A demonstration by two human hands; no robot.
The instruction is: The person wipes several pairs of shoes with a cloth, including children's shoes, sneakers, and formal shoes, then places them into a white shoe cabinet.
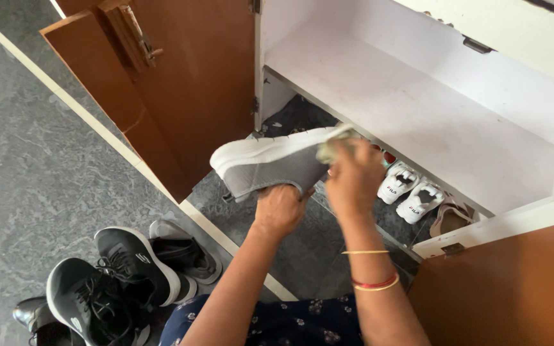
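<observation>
My left hand (279, 209) grips a grey shoe with a white sole (270, 161), held on its side in front of an open shoe cabinet. Pressed against the heel end of that shoe, my right hand (352, 176) holds a small crumpled pale cloth (332, 145). The shoe's toe points left, and bangles circle my right wrist.
A white empty shelf (418, 109) spans the cabinet above a lower level holding a pair of white shoes (410, 191) and a tan sandal (450, 218). Brown doors (181, 83) stand open at left and right. Black shoes (117, 275) lie on the grey floor at left.
</observation>
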